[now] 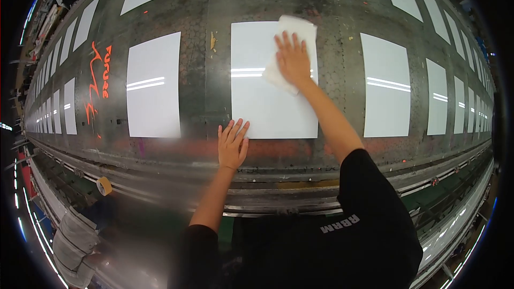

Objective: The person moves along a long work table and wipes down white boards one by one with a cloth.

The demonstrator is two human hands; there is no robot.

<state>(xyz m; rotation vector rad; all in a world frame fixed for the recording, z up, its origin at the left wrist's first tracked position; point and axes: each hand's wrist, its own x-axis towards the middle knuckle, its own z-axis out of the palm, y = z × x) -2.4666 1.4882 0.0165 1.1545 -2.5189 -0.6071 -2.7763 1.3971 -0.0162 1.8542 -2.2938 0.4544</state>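
Observation:
My right hand point(294, 59) lies flat on a white cloth point(305, 28), fingers spread and pressing it against a glossy white sheet point(273, 115). The cloth covers the upper right part of this sheet and reaches past its top edge. At the sheet's lower left corner rests my left hand point(232, 143), fingers apart, with its fingertips on the corner and nothing held. Light strips reflect across the sheet's middle. The cloth's underside is hidden.
More white sheets lie in rows on the dark, stained table point(206, 75), including one on the left point(153, 85) and one on the right point(386, 85). Orange writing point(106, 72) marks the table. Metal rails point(278, 192) run along the near edge, with a yellow tape roll point(104, 185) at left.

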